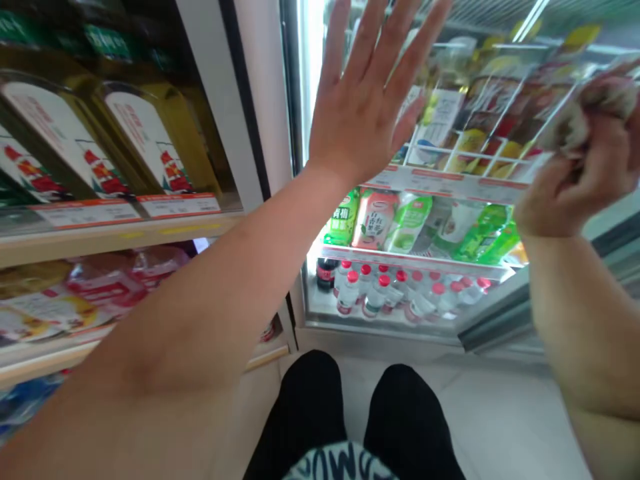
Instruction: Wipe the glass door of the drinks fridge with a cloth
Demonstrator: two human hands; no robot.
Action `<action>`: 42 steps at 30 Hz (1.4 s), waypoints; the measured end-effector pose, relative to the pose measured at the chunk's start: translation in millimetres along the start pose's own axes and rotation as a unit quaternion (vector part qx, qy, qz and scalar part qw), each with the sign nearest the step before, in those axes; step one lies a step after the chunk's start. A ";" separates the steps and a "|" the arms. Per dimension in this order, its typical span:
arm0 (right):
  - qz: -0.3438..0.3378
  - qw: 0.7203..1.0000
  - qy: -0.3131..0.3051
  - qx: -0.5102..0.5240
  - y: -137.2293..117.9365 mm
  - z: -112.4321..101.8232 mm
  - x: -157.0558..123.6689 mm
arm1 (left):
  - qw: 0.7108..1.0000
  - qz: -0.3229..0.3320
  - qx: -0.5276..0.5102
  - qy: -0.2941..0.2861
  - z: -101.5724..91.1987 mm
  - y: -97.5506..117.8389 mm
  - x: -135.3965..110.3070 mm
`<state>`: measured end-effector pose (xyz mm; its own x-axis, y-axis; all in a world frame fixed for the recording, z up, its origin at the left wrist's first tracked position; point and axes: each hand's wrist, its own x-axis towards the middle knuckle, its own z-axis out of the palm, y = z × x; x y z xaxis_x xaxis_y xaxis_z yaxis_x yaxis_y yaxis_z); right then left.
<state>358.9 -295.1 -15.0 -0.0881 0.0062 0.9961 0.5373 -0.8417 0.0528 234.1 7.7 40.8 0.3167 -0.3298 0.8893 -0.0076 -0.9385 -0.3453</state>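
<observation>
My left hand (pixel 367 87) is raised in front of the lit drinks fridge, fingers spread, with nothing in it. Over at the right, my right hand (pixel 585 160) is closed around a crumpled greyish cloth (pixel 595 113), close to the fridge's door side. Motion smears the cloth a little. Behind the hands, the top shelf holds bottles with yellow caps, among them a clear bottle (pixel 445 100) with a white label. White wire dividers (pixel 505 120) stand between the rows. Whether either hand touches the fridge, I cannot tell.
Below are a shelf of green and pink drink packs (pixel 375 220) and a bottom row of red-capped bottles (pixel 383 293). To the left, a shelf (pixel 120 230) carries large oil bottles (pixel 150 127) above bagged goods (pixel 105 280). Pale floor (pixel 500 413) lies around my legs.
</observation>
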 end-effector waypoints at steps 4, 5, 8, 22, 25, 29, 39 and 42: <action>-0.020 1.000 0.003 0.023 -30.1 3.6 -0.3 | 0.999 -0.012 -0.030 0.031 11.7 -6.1 -0.8; -0.037 0.999 0.002 0.036 -31.4 4.5 -0.6 | 0.998 -0.014 -0.044 0.041 15.8 -9.0 -1.3; -0.137 0.987 0.016 0.088 -26.8 5.7 -2.0 | 0.996 -0.003 -0.071 0.050 26.2 -18.6 -2.9; -0.157 0.976 -0.138 0.063 -37.5 0.5 53.2 | 0.989 -0.012 -0.120 0.090 33.9 -23.9 -7.3; -0.052 0.998 -0.027 0.028 -47.8 7.8 54.1 | 0.987 -0.009 -0.125 0.100 36.5 -24.1 -6.9; -0.282 0.946 -0.141 0.072 -51.6 13.8 40.2 | 0.989 0.007 -0.100 0.111 37.9 -24.4 -7.1; -0.172 0.976 -0.119 0.066 -49.0 15.0 27.1 | 0.993 -0.006 -0.091 0.070 38.8 -25.3 -5.3; -0.144 0.985 -0.077 0.047 -49.0 16.6 22.0 | 0.991 -0.012 -0.116 0.063 43.7 -28.8 -4.3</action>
<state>344.5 -244.8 5.5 -0.1238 0.3254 0.9374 0.5850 -0.7392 0.3338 274.4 40.6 33.7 0.1980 -0.3029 0.9322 -0.2238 -0.9399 -0.2578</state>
